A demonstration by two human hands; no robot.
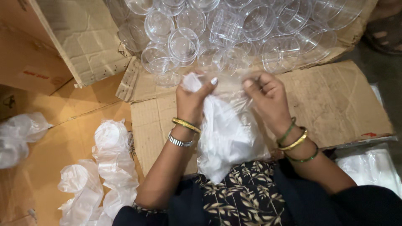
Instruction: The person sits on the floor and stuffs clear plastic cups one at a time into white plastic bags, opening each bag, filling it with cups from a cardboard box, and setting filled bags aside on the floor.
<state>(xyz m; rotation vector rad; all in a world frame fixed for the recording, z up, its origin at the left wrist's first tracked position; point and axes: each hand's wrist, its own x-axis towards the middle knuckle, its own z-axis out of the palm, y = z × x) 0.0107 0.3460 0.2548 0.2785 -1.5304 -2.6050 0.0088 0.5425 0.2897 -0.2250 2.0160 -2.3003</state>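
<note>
Hands up front in the head view, both busy with the same clear plastic bag (pixel 226 134). Left hand (pixel 193 97) has its grip closed on a bunched-up bit of the bag's top edge, thumb pressing it against the fingers. Right hand (pixel 268 94) is pinched shut on the other side of that top edge, so the thin film is stretched between the two. The rest of the bag hangs down crumpled over my lap, just above my dark leaf-print clothing (pixel 247 196).

Under my hands lies a flattened cardboard sheet (pixel 335 104) on the floor. Along its far edge sits a big pile of clear round plastic containers (pixel 226 29), some on their sides, the nearest ones just beyond my fingertips. A cardboard box (pixel 63 37) with a torn flap stands at the far left corner.

Near the left edge of the cardboard, beside my left forearm, a row of containers wrapped in plastic bags (pixel 104 167) lies on brown cardboard flooring. One more loose bag bundle (pixel 19 136) sits further left. Flat plastic sheets (pixel 370 165) are by my right elbow.
</note>
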